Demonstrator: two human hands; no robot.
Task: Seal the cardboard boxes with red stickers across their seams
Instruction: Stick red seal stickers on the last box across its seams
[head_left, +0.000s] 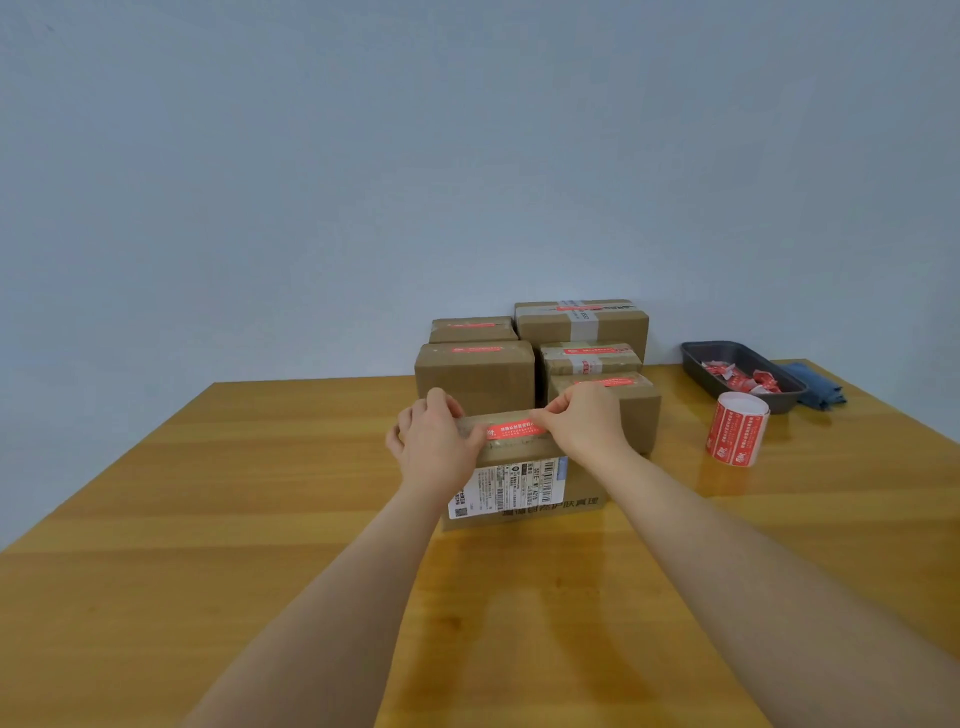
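A cardboard box (524, 488) with a white shipping label on its near side stands on the wooden table in front of me. A red sticker (514, 431) lies across the top of it. My left hand (434, 441) rests on the box's top left, its thumb at the sticker's left end. My right hand (584, 421) pinches the sticker's right end with thumb and forefinger. Behind this box stand several more cardboard boxes (475, 374), each with a red sticker on top.
A roll of red stickers (736, 435) stands upright to the right of the boxes. Behind it a dark tray (698, 364) holds crumpled red and white backing scraps, with a blue cloth (815, 384) beside it. The table (208, 519) meets a pale blue wall.
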